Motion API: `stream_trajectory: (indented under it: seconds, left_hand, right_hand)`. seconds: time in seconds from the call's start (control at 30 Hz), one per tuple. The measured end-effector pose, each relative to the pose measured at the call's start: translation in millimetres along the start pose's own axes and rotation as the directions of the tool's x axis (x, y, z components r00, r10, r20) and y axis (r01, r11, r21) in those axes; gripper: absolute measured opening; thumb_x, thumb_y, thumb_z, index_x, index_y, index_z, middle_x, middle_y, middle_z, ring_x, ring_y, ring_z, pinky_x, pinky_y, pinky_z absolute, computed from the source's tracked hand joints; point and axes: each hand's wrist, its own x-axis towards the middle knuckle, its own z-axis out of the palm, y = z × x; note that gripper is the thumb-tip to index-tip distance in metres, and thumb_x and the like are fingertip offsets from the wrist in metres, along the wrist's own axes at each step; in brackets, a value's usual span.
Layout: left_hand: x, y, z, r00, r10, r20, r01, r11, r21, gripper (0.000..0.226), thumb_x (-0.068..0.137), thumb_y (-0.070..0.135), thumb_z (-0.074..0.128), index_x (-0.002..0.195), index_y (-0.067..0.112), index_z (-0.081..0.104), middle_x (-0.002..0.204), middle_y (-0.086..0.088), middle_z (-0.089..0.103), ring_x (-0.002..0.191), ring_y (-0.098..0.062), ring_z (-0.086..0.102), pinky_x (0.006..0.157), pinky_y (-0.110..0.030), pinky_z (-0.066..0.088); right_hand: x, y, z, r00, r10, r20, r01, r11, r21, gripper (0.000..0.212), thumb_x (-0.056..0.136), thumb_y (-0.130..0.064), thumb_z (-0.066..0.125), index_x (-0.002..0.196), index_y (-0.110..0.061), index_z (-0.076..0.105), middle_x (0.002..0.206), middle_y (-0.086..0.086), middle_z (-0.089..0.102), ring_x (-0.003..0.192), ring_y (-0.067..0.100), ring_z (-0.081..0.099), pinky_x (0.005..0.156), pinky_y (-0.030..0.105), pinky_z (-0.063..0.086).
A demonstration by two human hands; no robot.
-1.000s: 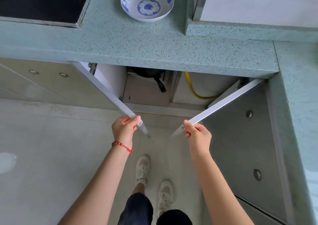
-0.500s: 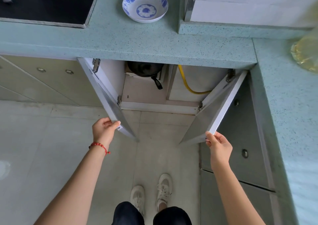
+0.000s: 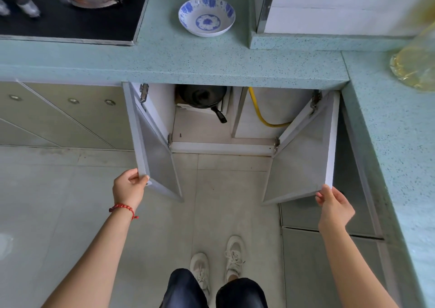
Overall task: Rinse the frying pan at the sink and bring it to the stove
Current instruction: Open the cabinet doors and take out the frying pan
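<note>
round black pan (image 3: 200,94) inside cabinet, hands gripping doors.

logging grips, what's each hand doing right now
Left hand: grips the left cabinet door edge.
Right hand: grips the right cabinet door corner.

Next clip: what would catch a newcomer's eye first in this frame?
Two cabinet doors stand open under the green countertop, the left hand gripping the left door and the right hand the right door. Inside sits a black frying pan beside a yellow hose. Above, a blue-and-white bowl rests on the counter, right of the stove.
</note>
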Motion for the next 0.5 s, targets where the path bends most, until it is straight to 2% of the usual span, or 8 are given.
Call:
stream_trajectory:
  seconds: [0.07,0.17,0.27,0.33,0.4,0.43,0.5]
  left_hand:
    - [-2,0,-8,1.0,0.013,-0.021,-0.012,0.999,0.045,0.017,0.079,0.001,0.061,0.095,0.0,0.064,0.087,-0.019,0.071,0.079,-0.022,0.063,0.076,-0.026,0.044]
    - [-6,4,-16,0.996,0.075,-0.054,-0.069,0.992,0.107,0.013,0.078,-0.003,0.06,0.09,-0.001,0.065,0.082,-0.022,0.071,0.075,-0.021,0.062,0.076,-0.027,0.042]
    - [-5,4,-21,0.987,0.149,-0.065,-0.128,0.96,0.249,0.009,0.076,-0.005,0.056,0.07,-0.001,0.061,0.078,-0.027,0.07,0.076,-0.037,0.064,0.07,-0.035,0.046]
    - [-5,4,-27,0.984,0.168,-0.063,-0.135,0.925,0.355,0.007,0.076,-0.005,0.055,0.077,-0.005,0.061,0.09,-0.031,0.067,0.085,-0.045,0.06,0.073,-0.044,0.047]
    - [-7,3,-33,0.971,0.234,-0.049,-0.188,0.873,0.45,0.027,0.074,-0.007,0.06,0.101,-0.01,0.06,0.111,-0.033,0.06,0.099,-0.048,0.057,0.083,-0.05,0.045]
    - [-10,3,-35,0.96,0.281,-0.008,-0.244,0.845,0.476,0.035,0.073,-0.006,0.064,0.107,-0.011,0.058,0.118,-0.033,0.057,0.104,-0.048,0.056,0.085,-0.052,0.044]
    - [-19,7,-34,0.918,0.373,0.139,-0.389,0.768,0.509,0.042,0.072,0.0,0.07,0.111,-0.011,0.057,0.121,-0.031,0.057,0.109,-0.046,0.056,0.087,-0.054,0.046]
  right_hand:
    - [-2,2,-2,1.0,-0.004,-0.027,0.005,1.0,0.028,0.031,0.083,-0.009,0.063,0.11,0.006,0.06,0.071,0.005,0.061,0.043,-0.001,0.06,0.054,0.009,0.053]
    - [-11,7,-6,0.997,0.014,-0.079,-0.014,1.0,-0.009,0.029,0.084,-0.009,0.06,0.11,0.004,0.06,0.072,0.002,0.061,0.044,-0.004,0.061,0.051,0.008,0.052]
    - [-27,14,-9,0.996,0.04,-0.081,-0.047,0.995,-0.092,0.027,0.086,-0.011,0.056,0.109,0.004,0.059,0.071,0.003,0.061,0.051,0.002,0.063,0.049,0.008,0.052]
    - [-45,18,-6,0.999,0.037,-0.006,-0.037,0.979,-0.202,0.028,0.087,-0.014,0.055,0.11,0.002,0.058,0.081,0.01,0.065,0.07,0.015,0.066,0.065,0.02,0.058]
    - [-68,22,2,0.994,-0.009,0.108,0.052,0.913,-0.404,0.029,0.087,-0.018,0.055,0.111,-0.002,0.061,0.095,0.016,0.068,0.092,0.029,0.065,0.089,0.039,0.052]
    - [-81,23,7,0.983,-0.04,0.179,0.124,0.865,-0.487,0.03,0.087,-0.02,0.056,0.112,-0.004,0.061,0.104,0.016,0.068,0.1,0.031,0.063,0.095,0.04,0.047]
    - [-104,24,20,0.939,-0.091,0.331,0.272,0.785,-0.556,0.031,0.088,-0.021,0.058,0.116,-0.005,0.059,0.114,0.014,0.066,0.106,0.028,0.06,0.091,0.03,0.041]
